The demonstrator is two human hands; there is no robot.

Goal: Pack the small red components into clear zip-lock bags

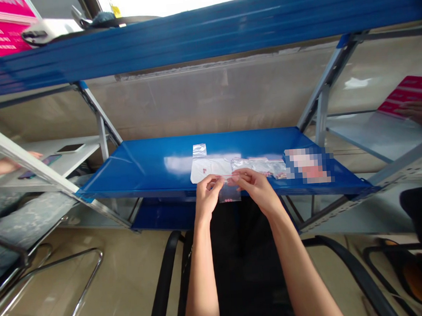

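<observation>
Between my two hands hangs a small clear zip bag [230, 194], held by its top edge just in front of the shelf's front edge. A few small pinkish pieces lie at its bottom. My left hand [209, 191] pinches the bag's left top corner, and my right hand [250, 184] pinches the right one. Behind them, a white sheet [209, 168] on the blue shelf [147, 164] carries a few small reddish pieces. A small clear bag [199, 150] lies at the sheet's back edge. To the right is a pile of clear bags [257, 164].
A blurred-out patch [308, 165] covers something at the shelf's right. Metal posts [99, 112] flank the shelf, and a blue upper beam [203, 29] crosses above. Other people's hands show at far left [7, 168] and far right [417, 112]. Black chair armrests [164, 280] stand beside me.
</observation>
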